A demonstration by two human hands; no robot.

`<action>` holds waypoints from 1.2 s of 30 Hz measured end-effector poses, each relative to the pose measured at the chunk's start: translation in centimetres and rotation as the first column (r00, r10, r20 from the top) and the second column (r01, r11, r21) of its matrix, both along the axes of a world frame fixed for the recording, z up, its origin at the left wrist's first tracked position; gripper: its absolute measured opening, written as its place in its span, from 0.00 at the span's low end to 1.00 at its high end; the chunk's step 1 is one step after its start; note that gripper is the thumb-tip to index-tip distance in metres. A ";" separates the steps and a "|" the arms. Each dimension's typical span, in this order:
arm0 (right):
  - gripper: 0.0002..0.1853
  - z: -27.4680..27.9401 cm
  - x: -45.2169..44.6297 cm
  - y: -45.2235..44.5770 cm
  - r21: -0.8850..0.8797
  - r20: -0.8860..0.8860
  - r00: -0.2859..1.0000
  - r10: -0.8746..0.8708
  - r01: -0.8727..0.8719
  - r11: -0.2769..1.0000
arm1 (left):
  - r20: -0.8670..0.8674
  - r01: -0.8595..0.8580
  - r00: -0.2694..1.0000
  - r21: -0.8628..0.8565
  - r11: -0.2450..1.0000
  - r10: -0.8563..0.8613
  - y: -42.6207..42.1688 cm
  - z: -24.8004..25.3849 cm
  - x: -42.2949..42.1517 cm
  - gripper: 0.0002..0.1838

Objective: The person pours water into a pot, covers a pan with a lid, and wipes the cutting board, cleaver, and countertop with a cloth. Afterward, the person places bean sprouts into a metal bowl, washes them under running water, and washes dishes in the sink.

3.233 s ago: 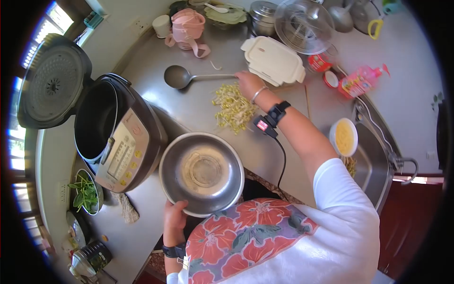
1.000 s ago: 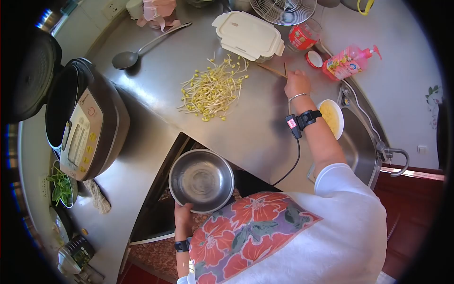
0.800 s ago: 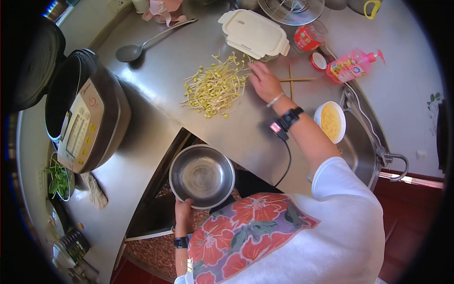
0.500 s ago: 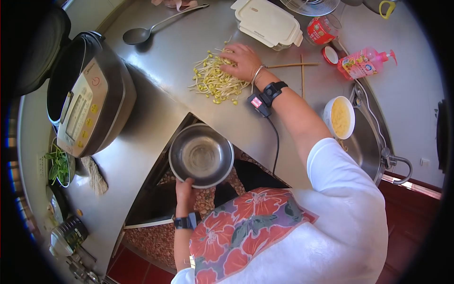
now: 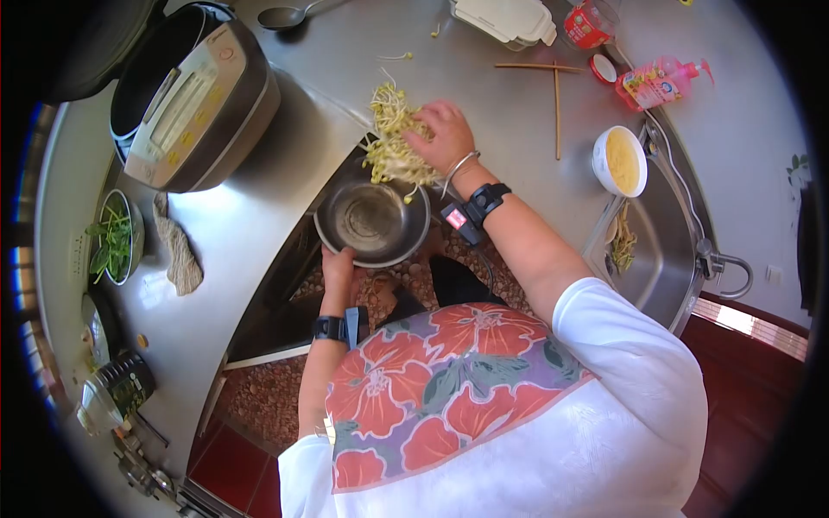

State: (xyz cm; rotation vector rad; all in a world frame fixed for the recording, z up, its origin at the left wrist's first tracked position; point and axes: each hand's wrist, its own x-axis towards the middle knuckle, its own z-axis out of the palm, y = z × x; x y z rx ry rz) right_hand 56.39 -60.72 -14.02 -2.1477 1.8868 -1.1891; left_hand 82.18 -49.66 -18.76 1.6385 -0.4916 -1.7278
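My left hand [image 5: 339, 266] grips the near rim of a steel bowl [image 5: 367, 226], thumb over the edge. The bowl is held against the counter's front edge, its bottom bare. My right hand [image 5: 445, 136] is curled over a pile of bean sprouts [image 5: 393, 138], fingers pressed together on its right side. The pile lies at the counter edge, its near part hanging over the far rim of the bowl. A few loose sprouts [image 5: 395, 57] lie on the counter behind. My fingertips are partly hidden among the sprouts.
A rice cooker [image 5: 199, 104] stands open at left, a ladle [image 5: 283, 17] behind it. A cloth [image 5: 177, 246] and a bowl of greens [image 5: 117, 237] lie lower left. Chopsticks [image 5: 557, 112], a soap bottle [image 5: 661, 84], a white bowl of yellow food [image 5: 620, 162] and the sink [image 5: 665, 250] are at right.
My right hand has dragged the sprouts toward me, from mid-counter to the edge over the bowl. My left hand still holds the bowl. The view has shifted, and the sink shows more.
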 end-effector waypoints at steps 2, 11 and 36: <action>0.16 0.4 2.8 2.1 0.043 0.022 0.999 0.039 -0.040 0.998 | -0.008 -0.029 1.000 -0.029 0.999 0.029 0.1 -0.4 -0.1 0.31; 0.11 0.4 8.7 6.7 0.079 0.342 0.910 0.237 -0.279 0.957 | -0.052 0.022 0.998 -0.024 0.999 -0.023 0.0 -1.3 1.0 0.32; 0.25 1.7 5.5 1.8 0.197 -0.077 0.791 0.606 -0.584 0.787 | -0.092 -0.049 0.995 -0.027 0.998 0.047 0.2 0.2 0.3 0.31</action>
